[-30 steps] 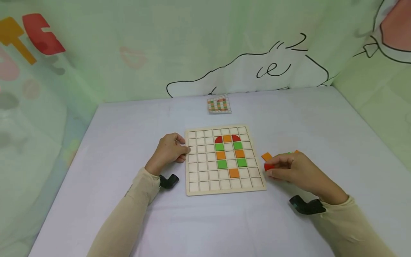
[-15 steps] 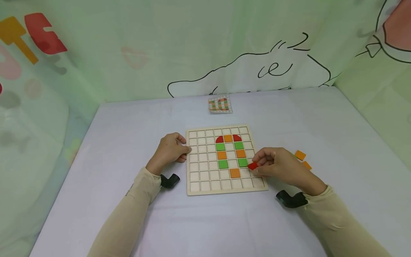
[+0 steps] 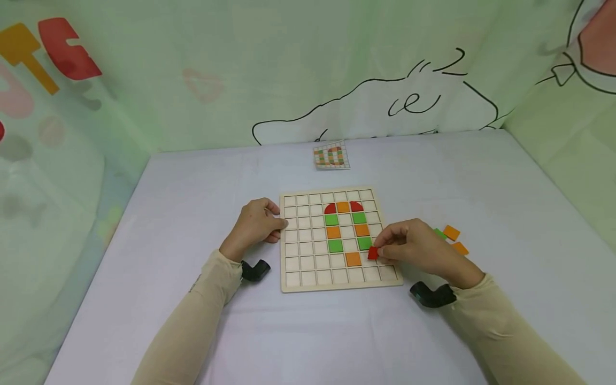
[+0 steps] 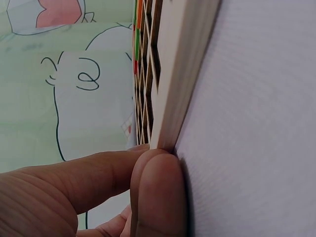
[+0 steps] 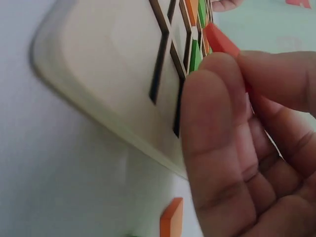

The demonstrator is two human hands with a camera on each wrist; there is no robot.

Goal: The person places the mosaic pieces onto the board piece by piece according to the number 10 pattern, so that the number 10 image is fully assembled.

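A wooden grid board (image 3: 305, 263) lies flat, with red, orange and green pieces set in some of its cells. The left hand (image 3: 254, 224) grips the board's left edge, thumb on top; in the left wrist view its fingers (image 4: 160, 192) press against the board's side. Between thumb and fingertips the right hand (image 3: 416, 248) pinches a red piece (image 3: 372, 253) over the board's right part, just below a green square (image 3: 364, 244) and right of an orange square (image 3: 353, 259). The right wrist view shows the red piece (image 5: 221, 40) tilted, its lower part hidden by the fingers.
Loose orange (image 3: 451, 232) and green (image 3: 440, 233) pieces lie on the table right of the board, beside the right hand. A small patterned card (image 3: 332, 156) stands behind the board. Printed cloth hangs at the table's back. Dark curved objects (image 3: 256, 271) sit at both wrists.
The right hand has moved left from the loose pieces to above the board, carrying the red piece, which has turned in its fingertips. The left hand keeps its grip on the board's edge.
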